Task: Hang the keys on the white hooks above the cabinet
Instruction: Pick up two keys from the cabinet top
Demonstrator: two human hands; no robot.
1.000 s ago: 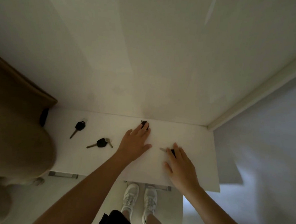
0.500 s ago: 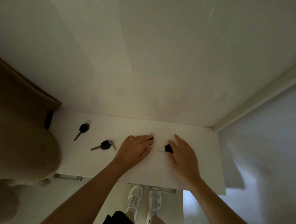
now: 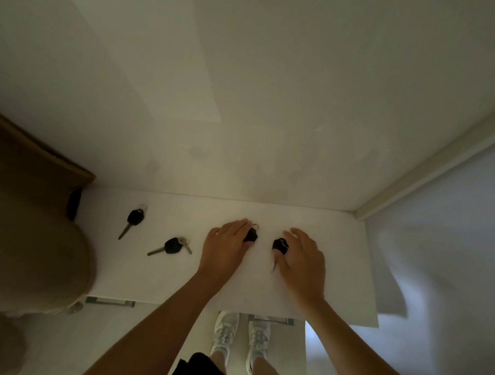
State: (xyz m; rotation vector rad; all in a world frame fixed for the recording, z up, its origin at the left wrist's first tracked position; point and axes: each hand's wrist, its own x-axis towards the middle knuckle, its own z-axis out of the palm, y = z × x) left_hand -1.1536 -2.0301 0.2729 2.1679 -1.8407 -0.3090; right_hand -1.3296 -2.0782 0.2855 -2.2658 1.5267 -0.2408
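Resting on the cabinet top (image 3: 337, 268), each hand (image 3: 226, 249) (image 3: 304, 259) covers a black key (image 3: 250, 235) (image 3: 280, 245).

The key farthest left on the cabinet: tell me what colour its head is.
Black, with a silver blade and ring; the key shows clearly in the head view.

Cabinet top (image 3: 337, 265) bare right of right hand (image 3: 303, 257); two keys (image 3: 134, 219) (image 3: 173, 245) lie left; brown mass (image 3: 26, 231) blocks left edge

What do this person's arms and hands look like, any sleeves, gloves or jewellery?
Both forearms are bare, with no sleeves in view. The left hand and right hand wear no gloves, and no rings, watch or bracelets show in this dim light.
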